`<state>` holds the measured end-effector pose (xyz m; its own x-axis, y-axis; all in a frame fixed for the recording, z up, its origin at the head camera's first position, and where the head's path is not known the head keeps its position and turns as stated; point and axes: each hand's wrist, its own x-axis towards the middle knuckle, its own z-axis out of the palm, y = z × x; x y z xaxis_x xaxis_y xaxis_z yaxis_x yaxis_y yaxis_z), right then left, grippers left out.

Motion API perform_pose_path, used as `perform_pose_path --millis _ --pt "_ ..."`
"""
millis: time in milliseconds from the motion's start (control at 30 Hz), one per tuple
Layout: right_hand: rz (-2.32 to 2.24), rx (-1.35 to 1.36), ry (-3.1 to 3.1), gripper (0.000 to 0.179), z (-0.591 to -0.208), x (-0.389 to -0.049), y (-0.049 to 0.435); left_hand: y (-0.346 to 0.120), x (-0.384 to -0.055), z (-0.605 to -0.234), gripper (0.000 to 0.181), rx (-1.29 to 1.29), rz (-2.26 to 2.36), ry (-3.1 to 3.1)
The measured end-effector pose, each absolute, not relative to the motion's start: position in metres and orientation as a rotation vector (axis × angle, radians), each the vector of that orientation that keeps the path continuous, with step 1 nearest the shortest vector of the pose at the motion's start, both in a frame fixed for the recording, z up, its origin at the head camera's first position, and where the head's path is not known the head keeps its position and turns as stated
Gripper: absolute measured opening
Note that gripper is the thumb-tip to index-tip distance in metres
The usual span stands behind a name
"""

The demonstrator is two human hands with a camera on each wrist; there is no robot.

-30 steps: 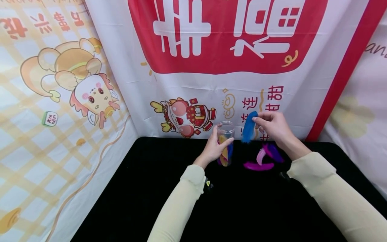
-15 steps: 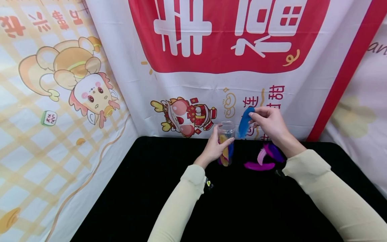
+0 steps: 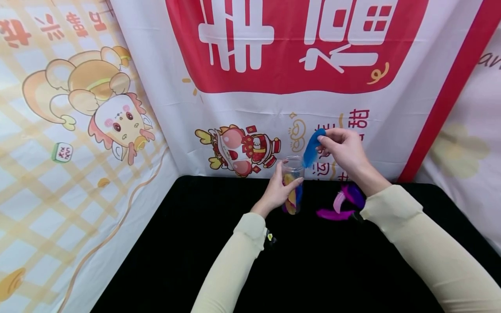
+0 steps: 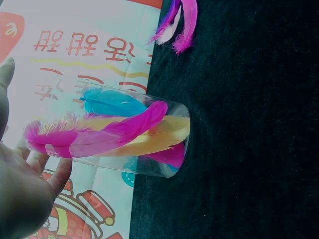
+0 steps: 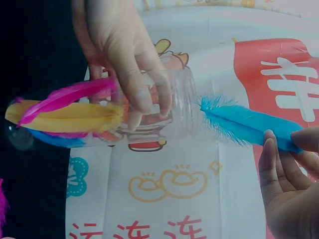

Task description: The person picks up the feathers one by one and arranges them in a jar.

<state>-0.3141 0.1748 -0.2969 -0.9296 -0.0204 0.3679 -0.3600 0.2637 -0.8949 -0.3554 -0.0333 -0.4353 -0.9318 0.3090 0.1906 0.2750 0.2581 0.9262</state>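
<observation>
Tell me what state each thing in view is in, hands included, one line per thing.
Clear jar: roughly upright, lidless, partly filled
Yellow feather: inside the jar
Blue feather: pinched, quill end towards the jar's mouth
Magenta feather: lying loose on the black table
Left hand: gripping the jar
Right hand: pinching the blue feather

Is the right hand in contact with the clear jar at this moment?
Apart. The right wrist view shows a gap: the right hand pinches one end of the blue feather, and printed cloth shows between that hand and the clear jar.
</observation>
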Motion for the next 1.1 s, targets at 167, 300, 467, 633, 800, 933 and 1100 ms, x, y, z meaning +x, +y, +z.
perform_pose_path --millis 167,300,467,633,800,933,1100 --pt "1.714 0.358 -2.233 0.029 -0.292 -0.315 0.170 -0.033 -0.356 -0.435 0.075 0.553 1.810 2.460" --pt "1.713 0.379 -2.217 0.028 -0.290 -0.318 0.166 -0.033 -0.355 -0.434 0.076 0.544 1.816 2.443" --pt "1.734 0.387 -2.223 0.027 -0.292 -0.320 0.161 -0.033 -0.355 -0.435 0.076 0.547 1.833 2.421" --pt "1.735 0.392 -2.239 0.026 -0.296 -0.322 0.159 -0.034 -0.355 -0.435 0.075 0.552 1.828 2.422" --pt "1.711 0.375 -2.289 0.027 -0.297 -0.323 0.157 -0.034 -0.356 -0.436 0.078 0.570 1.841 2.408" --pt "1.687 0.376 -2.328 0.027 -0.299 -0.324 0.157 -0.034 -0.355 -0.435 0.077 0.569 1.847 2.405" --pt "1.653 0.373 -2.368 0.026 -0.306 -0.328 0.157 -0.033 -0.354 -0.436 0.076 0.569 1.821 2.444"
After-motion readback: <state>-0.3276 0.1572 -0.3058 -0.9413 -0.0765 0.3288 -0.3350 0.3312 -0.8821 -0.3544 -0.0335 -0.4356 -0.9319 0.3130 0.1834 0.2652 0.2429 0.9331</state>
